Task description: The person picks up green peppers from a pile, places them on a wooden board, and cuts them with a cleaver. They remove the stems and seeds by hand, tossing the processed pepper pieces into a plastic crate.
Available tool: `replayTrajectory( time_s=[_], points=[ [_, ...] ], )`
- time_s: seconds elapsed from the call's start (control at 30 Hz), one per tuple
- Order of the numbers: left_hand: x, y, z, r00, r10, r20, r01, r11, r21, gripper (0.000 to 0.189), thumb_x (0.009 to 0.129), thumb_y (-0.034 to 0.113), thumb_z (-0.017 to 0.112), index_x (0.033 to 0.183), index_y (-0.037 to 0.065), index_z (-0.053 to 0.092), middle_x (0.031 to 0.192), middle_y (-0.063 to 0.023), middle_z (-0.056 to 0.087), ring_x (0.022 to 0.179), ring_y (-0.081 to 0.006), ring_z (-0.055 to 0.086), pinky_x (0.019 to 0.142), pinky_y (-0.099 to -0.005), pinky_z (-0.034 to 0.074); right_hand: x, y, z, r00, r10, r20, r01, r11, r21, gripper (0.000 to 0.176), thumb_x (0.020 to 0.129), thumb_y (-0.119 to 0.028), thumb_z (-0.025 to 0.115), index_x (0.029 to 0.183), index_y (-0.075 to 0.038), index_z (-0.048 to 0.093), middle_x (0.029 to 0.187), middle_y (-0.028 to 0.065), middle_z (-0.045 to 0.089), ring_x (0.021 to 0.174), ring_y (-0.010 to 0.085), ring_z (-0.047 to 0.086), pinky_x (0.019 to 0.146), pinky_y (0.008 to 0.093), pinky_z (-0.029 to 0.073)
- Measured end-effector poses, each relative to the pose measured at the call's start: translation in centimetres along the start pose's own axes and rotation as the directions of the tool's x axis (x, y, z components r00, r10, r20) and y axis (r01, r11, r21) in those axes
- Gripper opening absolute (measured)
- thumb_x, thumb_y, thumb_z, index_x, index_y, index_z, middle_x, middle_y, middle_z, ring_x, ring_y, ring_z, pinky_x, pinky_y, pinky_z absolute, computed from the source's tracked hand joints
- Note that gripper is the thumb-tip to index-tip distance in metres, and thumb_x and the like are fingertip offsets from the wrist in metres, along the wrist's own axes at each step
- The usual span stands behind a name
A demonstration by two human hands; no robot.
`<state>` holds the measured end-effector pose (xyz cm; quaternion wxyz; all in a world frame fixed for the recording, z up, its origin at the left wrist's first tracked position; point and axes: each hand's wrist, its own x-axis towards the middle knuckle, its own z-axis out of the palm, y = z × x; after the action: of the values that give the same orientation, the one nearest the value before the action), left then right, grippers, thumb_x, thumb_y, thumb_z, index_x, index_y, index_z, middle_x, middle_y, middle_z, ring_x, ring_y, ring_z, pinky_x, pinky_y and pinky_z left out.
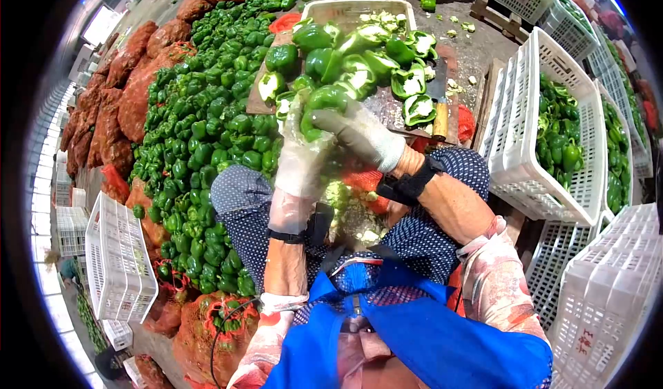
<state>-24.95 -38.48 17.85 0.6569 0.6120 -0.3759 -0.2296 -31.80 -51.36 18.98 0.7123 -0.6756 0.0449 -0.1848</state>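
Observation:
A green bell pepper (326,100) is held between my two gloved hands, above my lap and at the near edge of the work board. My left hand (304,155), in a whitish glove, closes round its left side. My right hand (366,137), blurred by motion, grips it from the right; some fingertips are hidden. Just beyond lie several halved peppers (359,71) with pale cores showing, mixed with whole ones. A knife (440,116) with a yellowish handle rests on the board's right side, its dark blade pointing away from me.
A large heap of green peppers (207,126) spreads on the left, with red mesh sacks (141,92) behind it. A pale tub (359,4) with cut cores stands beyond the board. White crates (514,123), some filled with peppers, line the right; another crate (121,264) is at left.

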Motion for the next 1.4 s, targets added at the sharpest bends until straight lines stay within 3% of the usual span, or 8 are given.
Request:
replayTrajectory(
  time_s=[0.13,0.33,0.47,0.57,0.77,0.87,0.97,1.4],
  points=[
    [0.9,0.5,-1.0,0.904,-0.413,-0.110,0.352,0.865,-0.357,0.053,0.084,0.004,0.054,0.136,0.004,0.040,0.122,-0.0095,0.055,0.096,-0.0181,0.060,0.081,-0.0286,0.052,0.3,1.9,-0.1,0.999,-0.053,-0.010,0.052,0.997,-0.063,0.037,0.090,-0.025,0.062,0.119,-0.003,0.054,0.113,0.0128,0.056,0.106,0.0228,0.055,0.092,0.0346,0.045],
    [0.4,-0.1,-1.6,0.855,-0.516,-0.042,0.518,0.852,0.076,0.026,0.087,0.010,0.058,0.113,0.004,0.056,0.094,-0.0011,0.062,0.083,-0.0131,0.060,0.074,-0.0250,0.049,1.0,4.6,-0.3,0.991,-0.039,-0.126,0.002,0.959,-0.284,0.053,0.087,-0.032,0.064,0.128,-0.003,0.047,0.121,0.0217,0.055,0.111,0.0336,0.055,0.097,0.0392,0.044],
    [0.2,1.3,-1.2,0.870,-0.490,-0.056,0.464,0.851,-0.247,0.025,0.080,0.005,0.061,0.106,0.003,0.059,0.094,-0.0047,0.063,0.086,-0.0198,0.063,0.077,-0.0294,0.052,0.6,2.5,-0.6,0.998,-0.049,0.025,0.051,0.994,-0.099,0.047,0.089,-0.030,0.062,0.125,-0.003,0.050,0.118,0.0185,0.055,0.109,0.0305,0.055,0.096,0.0372,0.044],
    [-0.2,-3.1,-3.2,0.992,-0.124,0.022,0.120,0.983,0.140,0.038,0.067,-0.005,0.061,0.105,0.002,0.061,0.099,-0.0146,0.063,0.090,-0.0350,0.062,0.080,-0.0347,0.052,0.6,2.0,-0.7,0.996,-0.064,0.068,0.079,0.967,-0.243,0.044,0.089,-0.027,0.060,0.124,-0.002,0.050,0.117,0.0185,0.055,0.108,0.0312,0.054,0.096,0.0371,0.043],
    [1.1,0.1,-3.0,0.947,-0.271,-0.170,0.220,0.937,-0.270,0.057,0.081,-0.008,0.060,0.136,-0.002,0.043,0.116,-0.0140,0.059,0.092,-0.0181,0.062,0.077,-0.0277,0.055,0.5,1.4,-1.7,0.974,0.164,0.158,-0.061,0.854,-0.516,0.056,0.081,-0.039,0.061,0.123,-0.004,0.049,0.107,0.0262,0.062,0.101,0.0401,0.061,0.088,0.0430,0.048],
    [1.1,2.7,-2.7,0.990,-0.049,0.129,0.028,0.987,0.156,0.070,0.073,-0.006,0.069,0.138,0.000,0.043,0.125,-0.0149,0.055,0.104,-0.0148,0.058,0.080,-0.0236,0.053,0.0,-0.1,-0.9,0.895,0.269,0.355,0.013,0.782,-0.624,0.057,0.079,-0.042,0.062,0.119,-0.004,0.052,0.100,0.0254,0.065,0.094,0.0379,0.064,0.082,0.0438,0.050],
    [1.7,2.5,-3.7,0.877,-0.295,0.381,0.223,0.949,0.222,0.064,0.072,0.005,0.075,0.131,-0.001,0.051,0.118,-0.0082,0.060,0.090,-0.0093,0.058,0.077,-0.0226,0.050,0.0,0.5,-0.2,0.875,0.247,0.417,0.137,0.700,-0.701,0.051,0.079,-0.044,0.067,0.107,-0.003,0.060,0.086,0.0182,0.067,0.080,0.0292,0.066,0.071,0.0394,0.052],
    [2.3,1.8,-3.9,0.967,-0.221,0.124,0.084,0.742,0.665,0.027,0.077,0.018,0.077,0.091,-0.002,0.067,0.082,-0.0119,0.068,0.072,-0.0186,0.064,0.067,-0.0306,0.050,0.8,2.7,-1.6,0.957,0.272,0.098,-0.117,0.676,-0.728,0.056,0.082,-0.049,0.064,0.113,-0.002,0.058,0.097,0.0208,0.067,0.093,0.0367,0.065,0.085,0.0421,0.050]
  ],
)
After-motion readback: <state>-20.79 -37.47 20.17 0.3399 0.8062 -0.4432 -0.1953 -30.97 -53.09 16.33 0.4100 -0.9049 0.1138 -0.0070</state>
